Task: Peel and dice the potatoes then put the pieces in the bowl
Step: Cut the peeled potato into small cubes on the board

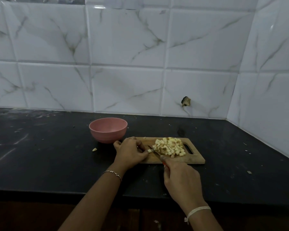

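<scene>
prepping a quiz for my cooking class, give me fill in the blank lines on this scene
1. The right hand grips a ____.
2. The left hand pinches a small potato piece on the cutting ____.
3. The diced pile is not yet in the pink ____.
Missing: knife; board; bowl.

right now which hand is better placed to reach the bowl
Likely left: the left hand, pinching a potato piece, is beside the pink bowl; the right hand is farther off and grips the knife.

Black countertop below marbled wall tiles
</scene>
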`<state>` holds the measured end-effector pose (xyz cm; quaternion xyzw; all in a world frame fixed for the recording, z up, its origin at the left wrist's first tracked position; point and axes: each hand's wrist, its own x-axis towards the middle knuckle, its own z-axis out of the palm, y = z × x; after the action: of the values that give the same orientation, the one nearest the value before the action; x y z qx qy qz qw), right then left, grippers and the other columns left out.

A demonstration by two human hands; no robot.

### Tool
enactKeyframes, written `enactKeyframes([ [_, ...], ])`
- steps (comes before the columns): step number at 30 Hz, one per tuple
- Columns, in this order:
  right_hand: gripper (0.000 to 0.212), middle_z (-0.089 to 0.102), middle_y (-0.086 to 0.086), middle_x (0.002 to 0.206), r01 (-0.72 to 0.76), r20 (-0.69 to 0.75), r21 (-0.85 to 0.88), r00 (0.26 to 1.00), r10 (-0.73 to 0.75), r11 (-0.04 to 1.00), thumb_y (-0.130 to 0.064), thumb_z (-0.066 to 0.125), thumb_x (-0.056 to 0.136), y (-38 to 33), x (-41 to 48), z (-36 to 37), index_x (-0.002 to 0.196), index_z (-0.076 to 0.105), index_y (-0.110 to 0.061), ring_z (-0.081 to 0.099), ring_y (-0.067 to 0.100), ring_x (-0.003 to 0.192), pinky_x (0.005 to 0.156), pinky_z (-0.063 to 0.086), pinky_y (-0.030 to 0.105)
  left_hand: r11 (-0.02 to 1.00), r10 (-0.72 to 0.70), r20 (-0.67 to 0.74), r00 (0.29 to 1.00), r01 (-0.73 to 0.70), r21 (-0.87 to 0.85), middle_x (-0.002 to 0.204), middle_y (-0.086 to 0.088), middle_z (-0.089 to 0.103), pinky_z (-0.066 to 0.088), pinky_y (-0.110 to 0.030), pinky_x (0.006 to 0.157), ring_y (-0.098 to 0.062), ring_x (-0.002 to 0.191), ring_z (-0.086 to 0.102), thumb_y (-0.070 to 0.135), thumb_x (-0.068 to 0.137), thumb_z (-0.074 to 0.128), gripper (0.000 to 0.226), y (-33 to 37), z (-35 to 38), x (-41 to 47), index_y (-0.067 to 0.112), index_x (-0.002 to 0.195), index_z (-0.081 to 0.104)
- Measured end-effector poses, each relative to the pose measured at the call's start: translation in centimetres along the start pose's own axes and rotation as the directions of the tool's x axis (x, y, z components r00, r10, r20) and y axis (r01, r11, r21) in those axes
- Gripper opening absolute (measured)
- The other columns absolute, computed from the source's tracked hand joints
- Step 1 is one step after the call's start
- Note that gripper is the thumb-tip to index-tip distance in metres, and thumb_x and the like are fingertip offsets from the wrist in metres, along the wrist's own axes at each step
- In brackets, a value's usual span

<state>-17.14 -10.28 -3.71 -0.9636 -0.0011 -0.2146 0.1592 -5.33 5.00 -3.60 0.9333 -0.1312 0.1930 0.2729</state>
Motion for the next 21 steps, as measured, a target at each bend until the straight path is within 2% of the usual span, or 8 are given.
enactKeyframes([
  [4, 0.05, 0.055, -0.007, 0.125, 0.01, 0.102, -0.05, 0.995, -0.005, 0.999, -0.032, 0.045, 0.102, -0.2, 0.6, 0.0, 0.149, 0.028, -0.035, 0.053, 0.008, 0.111, 0.092, 0.042, 0.025, 1.0, -0.01, -0.007, 1.0, 0.01, -0.007, 0.085, 0.02, 0.055, 0.02, -0.036, 0.088, -0.002, 0.103, 0.051, 0.046, 0.079, 0.069, 0.017, -0.1, 0.2, 0.2, 0.031, 0.071, 0.067],
  [9, 0.055, 0.054, -0.001, 0.128, 0.049, 0.189, -0.134, 0.982, -0.023, 0.99, -0.025, 0.051, 0.099, -0.9, 1.3, 0.0, 0.149, 0.028, -0.029, 0.053, 0.014, 0.114, 0.092, 0.044, 0.029, 1.0, -0.006, -0.014, 1.0, 0.006, -0.026, 0.077, 0.023, 0.059, 0.02, -0.036, 0.086, 0.001, 0.095, 0.052, 0.046, 0.078, 0.069, 0.018, -0.3, 0.5, 0.3, 0.031, 0.068, 0.067],
  [12, 0.052, 0.054, -0.002, 0.128, 0.064, 0.155, -0.147, 0.987, -0.041, 0.987, -0.025, 0.049, 0.1, -1.1, 1.4, 0.1, 0.148, 0.029, -0.028, 0.053, 0.014, 0.113, 0.09, 0.043, 0.028, 0.999, -0.01, -0.018, 1.0, 0.009, -0.041, 0.074, 0.023, 0.059, 0.018, -0.035, 0.084, 0.003, 0.088, 0.05, 0.044, 0.079, 0.069, 0.019, -0.2, 0.5, 0.3, 0.03, 0.066, 0.066],
  [17, 0.051, 0.055, -0.003, 0.128, 0.044, 0.099, -0.131, 0.995, -0.031, 0.99, -0.024, 0.047, 0.101, -1.1, 1.2, 0.6, 0.148, 0.029, -0.027, 0.053, 0.013, 0.113, 0.091, 0.044, 0.028, 0.999, -0.022, -0.035, 0.999, 0.021, -0.029, 0.076, 0.021, 0.059, 0.018, -0.035, 0.084, 0.002, 0.088, 0.051, 0.048, 0.078, 0.069, 0.022, -0.3, 0.7, 0.4, 0.029, 0.068, 0.067],
  [21, 0.053, 0.057, -0.007, 0.121, -0.005, 0.033, -0.082, 0.999, 0.008, 0.997, -0.026, 0.045, 0.102, -0.7, 0.6, 0.9, 0.151, 0.026, -0.032, 0.055, 0.009, 0.105, 0.087, 0.046, 0.025, 1.0, 0.017, -0.046, 0.999, -0.017, 0.016, 0.092, 0.018, 0.06, 0.018, -0.036, 0.085, -0.002, 0.103, 0.052, 0.051, 0.082, 0.067, 0.024, -0.4, 0.9, 0.5, 0.028, 0.079, 0.072],
])
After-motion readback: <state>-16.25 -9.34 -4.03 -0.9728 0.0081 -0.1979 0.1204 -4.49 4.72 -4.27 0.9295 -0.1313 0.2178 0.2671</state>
